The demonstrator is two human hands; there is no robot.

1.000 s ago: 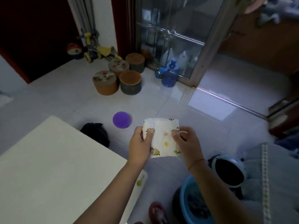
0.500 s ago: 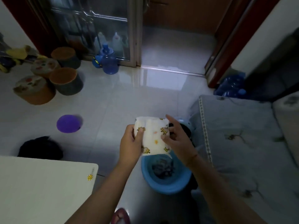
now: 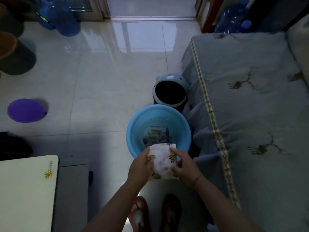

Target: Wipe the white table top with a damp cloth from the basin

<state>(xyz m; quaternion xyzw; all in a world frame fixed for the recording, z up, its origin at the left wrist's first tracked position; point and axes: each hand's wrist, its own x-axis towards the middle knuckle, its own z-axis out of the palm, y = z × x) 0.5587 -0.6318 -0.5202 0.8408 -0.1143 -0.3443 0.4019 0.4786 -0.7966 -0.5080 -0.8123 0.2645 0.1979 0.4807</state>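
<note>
Folded white patterned cloth (image 3: pixel 163 162) above blue basin's (image 3: pixel 133 131) near rim; white table top (image 3: pixel 25 190) lower left.

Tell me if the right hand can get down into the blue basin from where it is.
Probably yes: the right hand hovers over the blue basin's near rim, nothing lies between, though it shares the patterned cloth with the left hand.

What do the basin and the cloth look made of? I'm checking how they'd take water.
The basin looks like moulded plastic: uniform glossy light-blue wall, rolled rim, printed picture on its bottom. The cloth, held in both hands, looks like soft woven or gauze fabric: matte white, small printed motifs, folded and creased. Exact fibre unclear.
</note>
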